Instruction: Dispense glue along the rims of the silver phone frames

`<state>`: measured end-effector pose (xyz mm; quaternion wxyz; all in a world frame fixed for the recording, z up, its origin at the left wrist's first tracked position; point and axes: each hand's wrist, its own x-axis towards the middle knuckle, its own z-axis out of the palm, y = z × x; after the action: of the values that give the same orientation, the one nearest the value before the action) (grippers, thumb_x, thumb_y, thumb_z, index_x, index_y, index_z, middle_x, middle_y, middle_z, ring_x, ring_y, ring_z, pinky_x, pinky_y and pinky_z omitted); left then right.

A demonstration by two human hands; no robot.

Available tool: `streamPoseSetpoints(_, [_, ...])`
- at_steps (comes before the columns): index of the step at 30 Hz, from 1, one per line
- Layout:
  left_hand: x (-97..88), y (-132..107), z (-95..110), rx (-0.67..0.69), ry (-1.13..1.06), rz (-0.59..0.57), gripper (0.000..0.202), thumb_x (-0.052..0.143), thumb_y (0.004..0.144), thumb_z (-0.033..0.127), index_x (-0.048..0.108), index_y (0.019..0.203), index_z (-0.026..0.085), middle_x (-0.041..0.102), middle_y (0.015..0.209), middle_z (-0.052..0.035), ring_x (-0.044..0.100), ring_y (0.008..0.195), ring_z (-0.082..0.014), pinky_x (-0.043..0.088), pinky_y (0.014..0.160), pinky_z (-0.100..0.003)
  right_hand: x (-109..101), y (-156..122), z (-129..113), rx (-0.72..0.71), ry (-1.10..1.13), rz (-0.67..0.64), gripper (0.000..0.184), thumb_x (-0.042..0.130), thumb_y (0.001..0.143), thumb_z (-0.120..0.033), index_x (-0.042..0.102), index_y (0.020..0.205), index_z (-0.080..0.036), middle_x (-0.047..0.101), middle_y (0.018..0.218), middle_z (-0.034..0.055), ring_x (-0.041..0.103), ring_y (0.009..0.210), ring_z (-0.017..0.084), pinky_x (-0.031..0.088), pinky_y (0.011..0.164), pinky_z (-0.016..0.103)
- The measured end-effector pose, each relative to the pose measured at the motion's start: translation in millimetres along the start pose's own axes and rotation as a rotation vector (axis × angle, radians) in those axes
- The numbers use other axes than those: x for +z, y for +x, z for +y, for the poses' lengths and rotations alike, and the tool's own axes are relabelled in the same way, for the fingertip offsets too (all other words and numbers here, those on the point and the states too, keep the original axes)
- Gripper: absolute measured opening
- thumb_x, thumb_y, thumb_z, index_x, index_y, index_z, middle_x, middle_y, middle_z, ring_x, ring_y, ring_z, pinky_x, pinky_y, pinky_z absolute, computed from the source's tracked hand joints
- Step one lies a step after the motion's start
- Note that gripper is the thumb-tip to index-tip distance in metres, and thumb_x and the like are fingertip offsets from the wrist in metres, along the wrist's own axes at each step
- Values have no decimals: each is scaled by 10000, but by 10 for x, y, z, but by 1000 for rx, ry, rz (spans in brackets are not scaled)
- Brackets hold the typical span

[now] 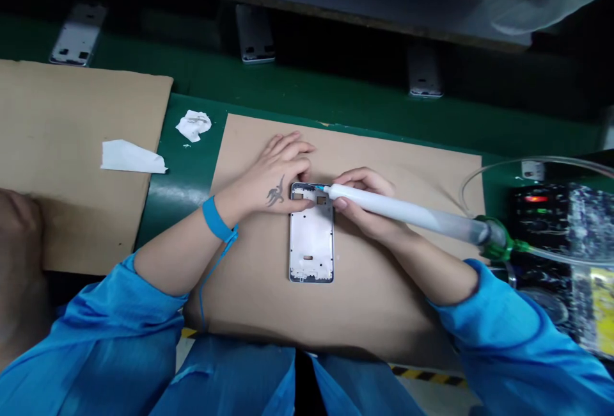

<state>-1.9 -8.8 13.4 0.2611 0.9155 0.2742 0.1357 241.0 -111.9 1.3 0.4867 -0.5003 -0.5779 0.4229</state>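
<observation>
A phone mid-frame [311,233], pale with dark cut-outs and small holes, lies flat on a cardboard sheet. My left hand [279,176] grips its upper left part. The thumb rests across the face near a square opening, and the other fingers curve past the top corner. Between thumb and fingers of my right hand [367,208] is a white dispensing syringe [407,209], slanting down to the left. Its blue needle tip [320,188] is at the top end of the mid-frame; I cannot tell whether it touches. A blue wrist strap [218,219] circles my left wrist.
The cardboard sheet [254,294] covers the green bench [307,93]. A clear air hose [570,255] runs from the syringe towards a dark dispenser box [542,217] at right. Crumpled tissue [193,125] and a paper piece [133,156] lie left. More phone frames [79,35] stand behind.
</observation>
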Motion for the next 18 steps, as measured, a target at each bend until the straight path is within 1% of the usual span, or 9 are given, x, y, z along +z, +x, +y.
streamPoseSetpoints(3, [16,2,0,9,11,13,362,891,850,446,632,984,232,603,1647,-165,353,1740,-472,252,1457,-683,8,-6,-8,39,-78,48,437,1003,817,-589,756,1000,-278,823,832,22,737,640,190,577,543,299])
streamPoseSetpoints(6, [6,7,7,14,-2,8,400,903,855,489,628,996,235,597,1655,-169,346,1744,-468,252,1458,-685,12,-2,-13,78,-110,61,431,965,846,-637,761,969,-279,806,786,25,720,610,195,566,530,315])
streamPoseSetpoints(9, [-7,15,10,-4,-32,-4,442,933,837,522,641,1023,247,588,1670,-150,326,1754,-457,223,1464,-702,6,3,-23,61,-125,60,415,915,895,-659,752,982,-288,801,808,33,704,621,193,568,543,326])
streamPoseSetpoints(13, [1,27,2,-6,-93,5,419,948,801,480,659,1001,253,605,1649,-123,334,1745,-472,182,1469,-715,-12,-2,-40,43,-173,41,439,891,902,-697,742,999,-295,775,797,26,666,618,190,560,544,335])
streamPoseSetpoints(16, [12,39,14,-16,-150,23,405,968,779,462,666,949,253,620,1626,-94,337,1740,-481,151,1474,-724,-26,-10,-50,38,-192,30,408,890,914,-671,751,994,-296,785,824,35,670,633,191,571,555,341])
streamPoseSetpoints(18, [9,52,38,-51,-189,25,418,984,777,486,665,917,254,632,1609,-74,328,1742,-487,121,1473,-746,-31,-12,-56,20,-196,21,378,903,915,-640,761,997,-299,792,851,41,676,648,193,572,556,341])
